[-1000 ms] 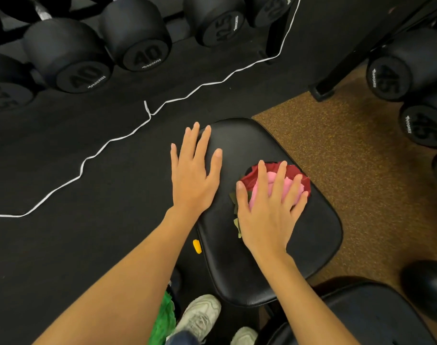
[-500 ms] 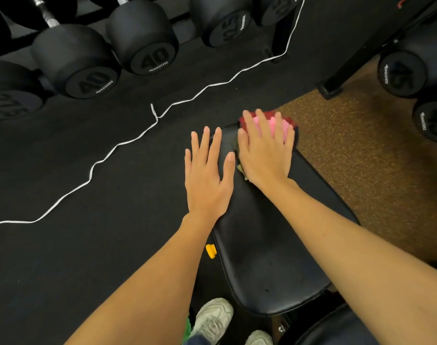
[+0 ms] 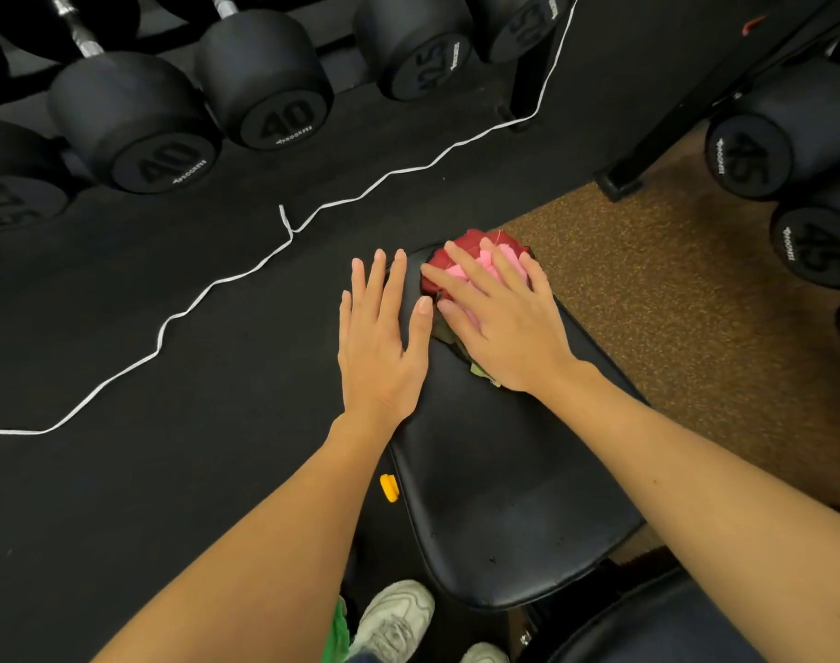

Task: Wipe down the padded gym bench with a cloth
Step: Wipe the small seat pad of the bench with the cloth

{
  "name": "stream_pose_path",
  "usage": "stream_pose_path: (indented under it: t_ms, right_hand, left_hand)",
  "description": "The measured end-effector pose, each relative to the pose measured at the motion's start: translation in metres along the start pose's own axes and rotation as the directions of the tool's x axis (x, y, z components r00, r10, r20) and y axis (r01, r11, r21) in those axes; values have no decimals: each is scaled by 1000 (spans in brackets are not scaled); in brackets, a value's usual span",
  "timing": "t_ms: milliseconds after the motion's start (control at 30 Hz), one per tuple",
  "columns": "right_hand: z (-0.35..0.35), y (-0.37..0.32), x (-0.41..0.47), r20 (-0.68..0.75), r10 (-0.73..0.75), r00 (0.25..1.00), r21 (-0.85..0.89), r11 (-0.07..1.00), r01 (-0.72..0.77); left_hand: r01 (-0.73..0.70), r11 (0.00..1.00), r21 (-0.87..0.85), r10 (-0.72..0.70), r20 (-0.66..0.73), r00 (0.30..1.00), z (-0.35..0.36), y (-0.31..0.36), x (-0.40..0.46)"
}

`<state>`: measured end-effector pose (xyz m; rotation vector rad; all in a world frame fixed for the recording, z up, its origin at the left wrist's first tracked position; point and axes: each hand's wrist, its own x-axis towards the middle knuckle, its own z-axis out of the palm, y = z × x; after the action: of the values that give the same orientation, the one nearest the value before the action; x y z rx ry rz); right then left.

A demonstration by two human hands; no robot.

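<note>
Your right hand (image 3: 504, 323) is pressing spread, straight fingers onto the crumpled red-and-pink cloth (image 3: 475, 253); your left hand (image 3: 380, 346) is lying flat, fingers extended, beside it on the glossy padded bench (image 3: 504, 495).

I see the right hand (image 3: 499, 323) has pushed the cloth (image 3: 475, 260) from mid-pad out toward 12 o'clock, now at the bench (image 3: 504, 495) tip, then angled its fingers toward 10 o'clock
</note>
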<state>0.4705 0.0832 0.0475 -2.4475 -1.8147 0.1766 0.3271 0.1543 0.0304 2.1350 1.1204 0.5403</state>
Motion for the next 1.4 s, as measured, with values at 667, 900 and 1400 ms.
stream_pose_path:
  t_ms: [667, 900, 1400]
  right_hand:
    - [-20, 21, -100, -153, 537, 830, 555, 741, -377]
    - [9, -31, -86, -143, 142, 979, 116, 985, -126]
    - [-1, -7, 32, -56, 206, 977, 90, 976, -200]
  left_hand:
    - [52, 999, 17, -52, 13, 999, 2, 2, -3]
    - [61, 998, 0, -61, 19, 998, 0, 1, -3]
    - [70, 997, 12, -71, 39, 997, 2, 1, -1]
